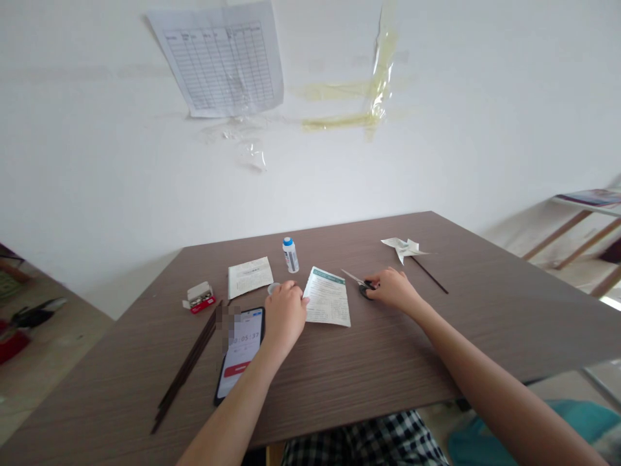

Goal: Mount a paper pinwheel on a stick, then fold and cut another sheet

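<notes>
Brown table [388,375] by wall [145,175]; right grip [376,285] clamped on scissors [365,289] (left grip [287,307]: can't tell).

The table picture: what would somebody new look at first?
Probably the white paper pinwheel on its dark stick, lying toward the right. Next might be the lit-up phone with big timer numbers, near the front on the left, or the little bottle with a bright blue cap, standing farther back near the middle.
</notes>
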A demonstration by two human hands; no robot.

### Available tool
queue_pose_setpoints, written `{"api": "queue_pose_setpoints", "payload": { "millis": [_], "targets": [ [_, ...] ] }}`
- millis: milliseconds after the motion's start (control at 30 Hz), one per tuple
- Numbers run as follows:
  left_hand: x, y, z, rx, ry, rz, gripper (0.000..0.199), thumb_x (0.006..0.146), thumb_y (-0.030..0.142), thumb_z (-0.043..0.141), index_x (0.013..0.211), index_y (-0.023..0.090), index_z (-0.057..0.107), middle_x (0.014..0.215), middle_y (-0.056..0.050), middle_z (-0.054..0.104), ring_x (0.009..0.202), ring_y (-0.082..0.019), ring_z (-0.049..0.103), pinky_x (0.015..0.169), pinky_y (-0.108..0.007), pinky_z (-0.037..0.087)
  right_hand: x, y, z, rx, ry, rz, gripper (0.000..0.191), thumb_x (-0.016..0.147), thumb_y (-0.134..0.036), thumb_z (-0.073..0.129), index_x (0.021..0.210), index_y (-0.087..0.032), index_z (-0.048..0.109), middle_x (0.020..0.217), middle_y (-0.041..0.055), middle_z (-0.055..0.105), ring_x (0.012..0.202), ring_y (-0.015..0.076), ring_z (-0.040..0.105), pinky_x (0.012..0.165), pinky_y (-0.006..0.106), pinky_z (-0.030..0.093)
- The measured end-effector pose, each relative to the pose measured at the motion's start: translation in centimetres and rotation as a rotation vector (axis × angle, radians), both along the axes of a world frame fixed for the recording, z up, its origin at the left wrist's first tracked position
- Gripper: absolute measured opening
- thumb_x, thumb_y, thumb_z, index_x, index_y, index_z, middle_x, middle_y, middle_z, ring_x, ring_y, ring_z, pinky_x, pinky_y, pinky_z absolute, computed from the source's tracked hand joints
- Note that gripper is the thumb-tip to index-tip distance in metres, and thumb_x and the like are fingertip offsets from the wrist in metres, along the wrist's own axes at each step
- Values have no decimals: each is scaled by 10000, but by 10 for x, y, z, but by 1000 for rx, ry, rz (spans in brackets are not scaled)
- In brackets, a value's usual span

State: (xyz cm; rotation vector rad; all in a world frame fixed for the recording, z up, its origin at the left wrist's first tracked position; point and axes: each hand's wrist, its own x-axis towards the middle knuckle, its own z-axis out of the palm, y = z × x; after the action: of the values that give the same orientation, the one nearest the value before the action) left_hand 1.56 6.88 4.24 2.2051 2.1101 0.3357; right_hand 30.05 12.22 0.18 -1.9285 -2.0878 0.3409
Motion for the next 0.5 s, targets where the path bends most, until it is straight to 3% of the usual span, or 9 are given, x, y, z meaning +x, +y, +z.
{"api": "queue_pose_setpoints", "payload": {
  "millis": [133,333,500],
  "targets": [
    [-4,5,-3,33,-96,29,218,1102,164,731,974,205,903,1573,-147,798,1451,-358,736,1213,-477,576,8,9,-11,128,310,-50,557,918,-287,801,1462,-214,889,1087,114,937,1228,390,813,1094,469,606],
    [-6,6,-21,97,-150,-8,254,1089,163,701,967,223,915,1563,-129,811,1499,-371,700,1324,-537,500,0,15,-24,123,809,-12,536,881,-332,841,1395,-182,865,997,75,896,898,270,827,949,427,654],
    [2,2,-37,79,-111,-22,263,1105,160,658,1052,203,912,1597,-158,782,1516,-383,672,1333,-556,479,-15,8,-29,63,782,8,457,811,-418,946,1218,-222,869,976,66,884,930,278,821,921,415,638]
  ]
}}
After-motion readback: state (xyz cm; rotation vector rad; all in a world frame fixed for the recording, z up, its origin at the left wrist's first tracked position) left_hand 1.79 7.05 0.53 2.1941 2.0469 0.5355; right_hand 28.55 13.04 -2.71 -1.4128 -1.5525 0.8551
